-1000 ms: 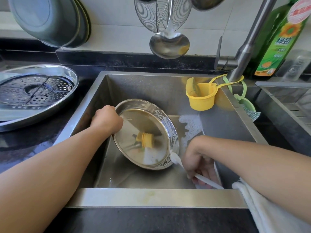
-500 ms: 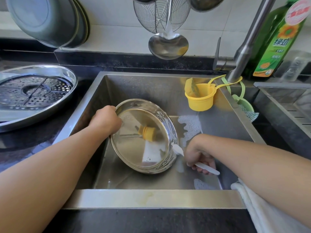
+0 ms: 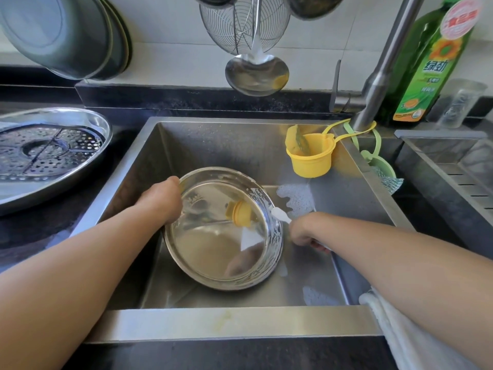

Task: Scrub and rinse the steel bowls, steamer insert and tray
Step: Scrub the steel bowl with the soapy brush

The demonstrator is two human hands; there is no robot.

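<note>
The left hand grips the far-left rim of a steel bowl, holding it tilted on its edge in the sink with the inside facing the camera. The right hand is curled round the handle of a white brush, whose head touches the bowl's right rim from outside. Suds cling along that rim and down the outer wall, and patches of foam lie on the sink floor just right of the bowl and near the front right corner. The inside of the bowl looks wet and mostly free of foam, showing only reflections of the yellow cup that hangs from the tap. No water runs from the tap. By this showing the work is in the scrubbing step on this one bowl, with the outside being soaped and the rinse not yet done. On the counter to the left, well apart from the sink, the steamer insert lies inside the tray; both look dry and free of suds, so I judge they are not yet washed. Dark bowls lean against the wall at upper left; whether those count as washed cannot be told. Most of the task looks left to do.
</note>
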